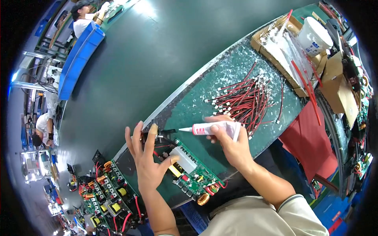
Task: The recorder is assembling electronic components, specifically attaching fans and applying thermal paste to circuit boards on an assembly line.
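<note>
My right hand (232, 145) is wrapped round a white squeeze tube (214, 128) with red print. Its pointed nozzle aims left, toward a black part at the far end of a green circuit board (201, 173). The board carries a pale metal block, a yellow transformer and a copper-wound coil at its near end. My left hand (149, 163) lies over the board's left side, fingers stretched and spread. Its thumb tip rests at or just above the pale block; contact is hard to tell. The fingertips stand beside the black part and some wires.
Red-and-black wires (248, 102) with white connectors lie heaped on the green bench. Beyond them are a cardboard tray (275, 63), a white bucket (315, 37) and red sheets (311, 141). More circuit boards (106, 192) stand at left. Two people work beyond a blue bin (78, 59).
</note>
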Motion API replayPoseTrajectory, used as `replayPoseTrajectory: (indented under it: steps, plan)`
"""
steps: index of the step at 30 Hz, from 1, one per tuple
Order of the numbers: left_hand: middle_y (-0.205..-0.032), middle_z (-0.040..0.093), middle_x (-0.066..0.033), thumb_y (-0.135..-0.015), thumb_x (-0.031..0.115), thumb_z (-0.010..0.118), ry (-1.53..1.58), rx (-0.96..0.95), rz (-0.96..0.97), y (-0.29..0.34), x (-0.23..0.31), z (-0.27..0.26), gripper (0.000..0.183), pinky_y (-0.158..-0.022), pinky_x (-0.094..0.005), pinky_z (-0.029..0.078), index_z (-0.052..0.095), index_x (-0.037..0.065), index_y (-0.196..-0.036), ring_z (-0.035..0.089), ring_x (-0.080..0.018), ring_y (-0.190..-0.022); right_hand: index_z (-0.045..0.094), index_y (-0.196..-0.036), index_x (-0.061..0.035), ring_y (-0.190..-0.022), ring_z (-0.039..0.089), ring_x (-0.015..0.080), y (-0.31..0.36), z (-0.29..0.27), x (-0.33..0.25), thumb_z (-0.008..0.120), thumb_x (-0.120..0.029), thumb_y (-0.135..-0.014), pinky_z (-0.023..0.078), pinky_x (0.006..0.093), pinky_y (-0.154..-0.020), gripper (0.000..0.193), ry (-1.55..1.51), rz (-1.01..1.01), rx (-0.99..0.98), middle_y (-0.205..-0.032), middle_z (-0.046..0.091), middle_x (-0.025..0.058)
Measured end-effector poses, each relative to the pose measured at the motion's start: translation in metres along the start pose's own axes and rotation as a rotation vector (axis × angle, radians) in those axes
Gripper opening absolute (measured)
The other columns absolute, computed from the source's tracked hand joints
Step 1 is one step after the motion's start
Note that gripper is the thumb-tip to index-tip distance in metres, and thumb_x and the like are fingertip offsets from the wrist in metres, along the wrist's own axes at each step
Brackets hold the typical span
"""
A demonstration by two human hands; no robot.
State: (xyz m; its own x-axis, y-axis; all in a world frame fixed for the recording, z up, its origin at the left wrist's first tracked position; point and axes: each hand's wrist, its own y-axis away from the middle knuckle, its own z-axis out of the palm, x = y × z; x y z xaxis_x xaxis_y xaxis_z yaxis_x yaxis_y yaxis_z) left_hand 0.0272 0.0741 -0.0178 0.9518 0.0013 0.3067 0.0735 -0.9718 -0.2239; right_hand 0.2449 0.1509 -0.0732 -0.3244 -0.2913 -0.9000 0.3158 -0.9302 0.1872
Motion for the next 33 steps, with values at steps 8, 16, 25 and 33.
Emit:
replayPoseTrajectory:
  steps: [8,16,25,33]
  plan:
    - [-0.151,0.036,-0.0177,-0.066,0.056,0.082,0.069,0.041,0.075,0.000,-0.012,0.011,0.090,-0.114,-0.0644,0.019,0.051,0.012,-0.139,0.025,-0.0484,-0.140,0.065,-0.117,0.0042,-0.084,0.063,0.0128,0.014,-0.003,0.012,0.051,-0.016,-0.105,0.052,0.0256,-0.070,0.028,0.193,-0.133,-0.131,-0.110,0.061,0.0112]
    - [-0.150,0.037,-0.0179,-0.066,0.055,0.082,0.080,0.059,0.078,0.000,-0.012,0.012,0.090,-0.115,-0.0651,0.018,0.051,0.013,-0.139,0.028,-0.0479,-0.139,0.068,-0.114,0.0015,-0.085,0.062,0.0133,0.011,0.002,0.013,0.051,-0.017,-0.105,0.053,0.0248,-0.068,0.027,0.319,-0.155,-0.152,-0.112,0.061,0.0121]
    - [-0.150,0.036,-0.0180,-0.066,0.054,0.083,0.085,0.060,0.072,0.001,-0.013,0.012,0.090,-0.115,-0.0651,0.018,0.051,0.013,-0.140,0.025,-0.0485,-0.140,0.067,-0.112,0.0029,-0.083,0.062,0.0143,0.010,0.003,0.011,0.050,-0.018,-0.105,0.053,0.0255,-0.066,0.028,0.352,-0.152,-0.138,-0.111,0.061,0.0128]
    - [-0.150,0.036,-0.0177,-0.066,0.054,0.083,0.089,0.056,0.078,-0.001,-0.012,0.011,0.091,-0.115,-0.0649,0.018,0.051,0.013,-0.140,0.025,-0.0488,-0.140,0.067,-0.112,0.0028,-0.080,0.062,0.0142,0.009,0.003,0.010,0.050,-0.017,-0.105,0.053,0.0262,-0.065,0.027,0.355,-0.155,-0.135,-0.110,0.061,0.0125]
